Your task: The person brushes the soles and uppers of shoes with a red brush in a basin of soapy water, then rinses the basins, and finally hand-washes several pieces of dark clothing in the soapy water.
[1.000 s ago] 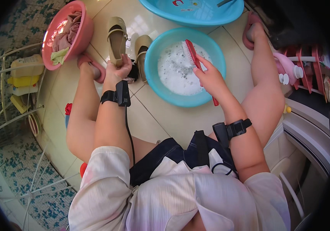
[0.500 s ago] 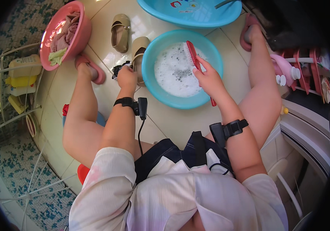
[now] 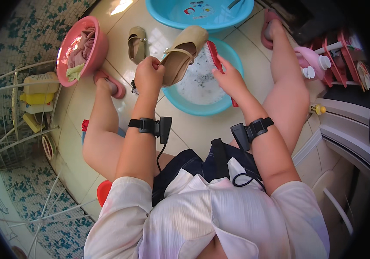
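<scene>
My left hand (image 3: 149, 75) is closed on a beige strap shoe (image 3: 184, 54), raised over the left side of a round blue basin (image 3: 203, 111) of foamy water. The shoe's opening and pale insole face me, and a small pearl-like ornament sits on its strap. In my right hand (image 3: 232, 81) is a red scrubbing brush (image 3: 215, 59) with white bristles. Its bristles are turned toward the shoe, close to the toe; I cannot tell if they touch. The matching beige shoe (image 3: 137, 46) rests on the floor beyond my left hand.
A larger blue tub (image 3: 202, 26) stands at the far side. At the left are a pink basin (image 3: 101, 54) of clothes and a white wire rack (image 3: 25, 80) with bottles. A pink bottle (image 3: 312, 60) and red rack (image 3: 344, 56) stand at the right.
My left hand has lifted one shoe from the floor beside the basin and brought it over the suds. The brush stays in my right hand, now close to the shoe.
</scene>
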Demonstrator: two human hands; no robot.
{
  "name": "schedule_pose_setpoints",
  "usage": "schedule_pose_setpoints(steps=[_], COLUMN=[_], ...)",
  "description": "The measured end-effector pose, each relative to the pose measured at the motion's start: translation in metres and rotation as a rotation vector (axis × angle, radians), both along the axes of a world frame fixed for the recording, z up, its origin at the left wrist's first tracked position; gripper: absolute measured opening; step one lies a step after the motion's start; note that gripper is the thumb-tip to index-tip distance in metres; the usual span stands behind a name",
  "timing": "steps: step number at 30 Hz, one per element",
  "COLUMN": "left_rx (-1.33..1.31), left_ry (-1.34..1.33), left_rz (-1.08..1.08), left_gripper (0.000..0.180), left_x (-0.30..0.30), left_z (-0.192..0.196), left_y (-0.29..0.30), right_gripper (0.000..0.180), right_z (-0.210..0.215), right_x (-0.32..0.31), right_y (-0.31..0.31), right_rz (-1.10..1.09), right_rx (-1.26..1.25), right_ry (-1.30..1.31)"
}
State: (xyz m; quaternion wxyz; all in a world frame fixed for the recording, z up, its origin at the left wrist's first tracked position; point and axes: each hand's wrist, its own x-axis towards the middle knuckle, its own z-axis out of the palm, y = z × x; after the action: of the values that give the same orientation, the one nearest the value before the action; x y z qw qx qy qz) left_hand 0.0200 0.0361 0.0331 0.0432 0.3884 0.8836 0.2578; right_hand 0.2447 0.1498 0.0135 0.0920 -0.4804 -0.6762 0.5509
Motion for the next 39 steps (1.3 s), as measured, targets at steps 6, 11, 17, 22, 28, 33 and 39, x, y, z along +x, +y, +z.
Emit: schedule_pose_setpoints(steps=[6,11,17,22,28,33,39], left_rx=[0.035,-0.199,-0.176,-0.081,-0.024,-0.077,-0.568], left_ry=[0.312,0.212,0.19,0.223,0.425,0.495,-0.062], left_rz=[0.005,-0.155,-0.303,-0.419,-0.418,-0.642,-0.578], left_gripper=[0.016,0.014,0.013,0.015,0.024,0.033,0.044], left_x=[0.024,0.041,0.044,0.048,0.054,0.067,0.065], left_z=[-0.045,-0.068,-0.092,-0.117,-0.11,-0.084,-0.075], left_y=[0.023,0.032,0.028,0.018,0.017,0.018,0.04], right_gripper=[0.057,0.057,0.058,0.058,0.058,0.058,0.058], right_z=[-0.012,0.013,0.005,0.013,0.014,0.021,0.033], right_x=[0.014,0.013,0.01,0.006,0.008,0.012,0.016], right_y=[0.01,0.014,0.009,0.012,0.012,0.014,0.014], right_rz=[-0.167,-0.186,-0.193,-0.185,-0.22,-0.234,-0.243], right_rx=[0.035,-0.114,-0.11,-0.115,-0.14,-0.134,-0.137], right_ry=[-0.108,-0.04,-0.016,-0.026,0.034,0.067,0.166])
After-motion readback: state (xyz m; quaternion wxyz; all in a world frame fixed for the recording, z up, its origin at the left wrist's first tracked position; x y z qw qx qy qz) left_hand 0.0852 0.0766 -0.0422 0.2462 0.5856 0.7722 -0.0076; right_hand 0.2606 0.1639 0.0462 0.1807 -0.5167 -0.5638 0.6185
